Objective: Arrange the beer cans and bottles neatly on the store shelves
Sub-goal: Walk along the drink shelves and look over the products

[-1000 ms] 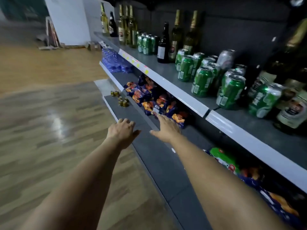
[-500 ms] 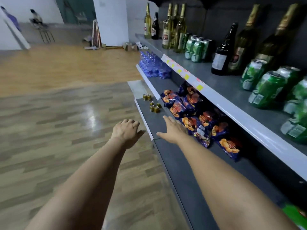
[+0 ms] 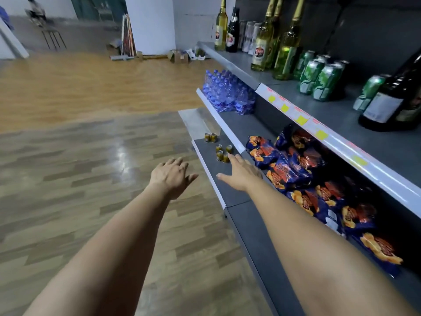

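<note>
Several small gold cans (image 3: pixel 220 148) stand loosely on the bottom shelf (image 3: pixel 230 190) of the grey rack. My right hand (image 3: pixel 240 173) hovers over that shelf just short of the cans, fingers straight, holding nothing. My left hand (image 3: pixel 171 175) is out over the floor beside the shelf edge, fingers relaxed and empty. On the upper shelf (image 3: pixel 341 115) stand green beer cans (image 3: pixel 319 76), tall green bottles (image 3: pixel 275 42) and a dark bottle (image 3: pixel 391 103).
Blue and orange snack bags (image 3: pixel 296 169) fill the middle shelf, with a pack of blue water bottles (image 3: pixel 227 92) further along. Wooden floor (image 3: pixel 79 156) stretches to the left. Boxes (image 3: pixel 180 56) and boards (image 3: pixel 127 36) lean by a white wall at the far end.
The view has swung left along the rack and moved forward. Both hands have advanced toward the small gold cans, the right one now close to them. Neither hand took hold of anything.
</note>
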A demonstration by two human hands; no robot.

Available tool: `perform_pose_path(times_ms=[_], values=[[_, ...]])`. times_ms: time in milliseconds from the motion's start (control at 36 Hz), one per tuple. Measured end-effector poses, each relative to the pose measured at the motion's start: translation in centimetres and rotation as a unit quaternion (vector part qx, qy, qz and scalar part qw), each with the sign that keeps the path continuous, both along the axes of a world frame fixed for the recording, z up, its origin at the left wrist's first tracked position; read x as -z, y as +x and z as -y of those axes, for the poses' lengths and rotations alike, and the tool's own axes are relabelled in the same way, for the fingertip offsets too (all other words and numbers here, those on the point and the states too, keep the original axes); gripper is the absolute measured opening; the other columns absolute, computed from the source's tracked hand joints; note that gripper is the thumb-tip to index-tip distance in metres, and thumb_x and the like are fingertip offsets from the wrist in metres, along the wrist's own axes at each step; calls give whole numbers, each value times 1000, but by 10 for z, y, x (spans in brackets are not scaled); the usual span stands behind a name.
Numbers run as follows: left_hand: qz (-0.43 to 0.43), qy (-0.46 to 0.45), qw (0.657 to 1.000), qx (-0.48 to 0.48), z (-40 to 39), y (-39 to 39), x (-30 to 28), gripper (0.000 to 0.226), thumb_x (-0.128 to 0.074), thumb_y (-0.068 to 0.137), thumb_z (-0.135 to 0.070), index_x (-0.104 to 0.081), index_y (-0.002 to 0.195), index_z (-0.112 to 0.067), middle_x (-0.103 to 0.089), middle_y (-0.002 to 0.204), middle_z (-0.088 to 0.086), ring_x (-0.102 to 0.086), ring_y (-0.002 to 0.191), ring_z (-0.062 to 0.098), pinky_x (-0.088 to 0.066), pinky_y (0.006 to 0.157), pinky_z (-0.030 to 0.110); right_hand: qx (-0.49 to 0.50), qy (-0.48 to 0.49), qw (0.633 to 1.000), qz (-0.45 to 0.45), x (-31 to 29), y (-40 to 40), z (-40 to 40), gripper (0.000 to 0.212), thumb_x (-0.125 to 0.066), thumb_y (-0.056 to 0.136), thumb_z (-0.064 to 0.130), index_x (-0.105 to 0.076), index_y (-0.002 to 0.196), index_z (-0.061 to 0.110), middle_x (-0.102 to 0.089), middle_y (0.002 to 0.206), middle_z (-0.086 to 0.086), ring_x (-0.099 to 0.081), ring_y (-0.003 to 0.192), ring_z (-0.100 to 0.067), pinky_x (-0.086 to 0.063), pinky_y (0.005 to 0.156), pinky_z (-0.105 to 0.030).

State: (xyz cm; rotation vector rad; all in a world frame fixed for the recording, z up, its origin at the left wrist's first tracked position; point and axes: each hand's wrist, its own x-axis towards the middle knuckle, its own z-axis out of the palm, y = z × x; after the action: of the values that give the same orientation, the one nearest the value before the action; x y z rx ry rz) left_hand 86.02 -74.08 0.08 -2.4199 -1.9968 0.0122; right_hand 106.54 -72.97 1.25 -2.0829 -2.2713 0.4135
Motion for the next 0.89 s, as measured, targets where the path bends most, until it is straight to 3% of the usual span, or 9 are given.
perform_pose_path(times_ms=[278,583,889], values=[[16,-28,999,-9,-130,-21,9,67,-26,96,-60,-31,147,-16,-23,158,7,-19,146,23,-21,115,35,-13,10,1000,-18,10,-31,-141,84,-47,91,61,-10,154,19,-11,162,-5,-18,145,-30,-23,116,-45],[-3,-5,1000,3,-296,-13,-29,67,-26,96,-59,-33,146,-14,-27,156,7,-22,145,22,-21,113,34,4,45,998,-40,-28,-22,-306,80,-49,92,58,-16,152,17,-13,161,-7,-19,144,-31,-19,116,-44],[-5,-4,999,43,-437,-11,-26,70,-25,96,-60,-30,147,-13,-24,157,7,-19,146,21,-18,115,34,49,96,994,-1,-35,-11,-434,80,-49,93,56,-13,153,18,-13,161,-5,-19,145,-28,-23,115,-43]])
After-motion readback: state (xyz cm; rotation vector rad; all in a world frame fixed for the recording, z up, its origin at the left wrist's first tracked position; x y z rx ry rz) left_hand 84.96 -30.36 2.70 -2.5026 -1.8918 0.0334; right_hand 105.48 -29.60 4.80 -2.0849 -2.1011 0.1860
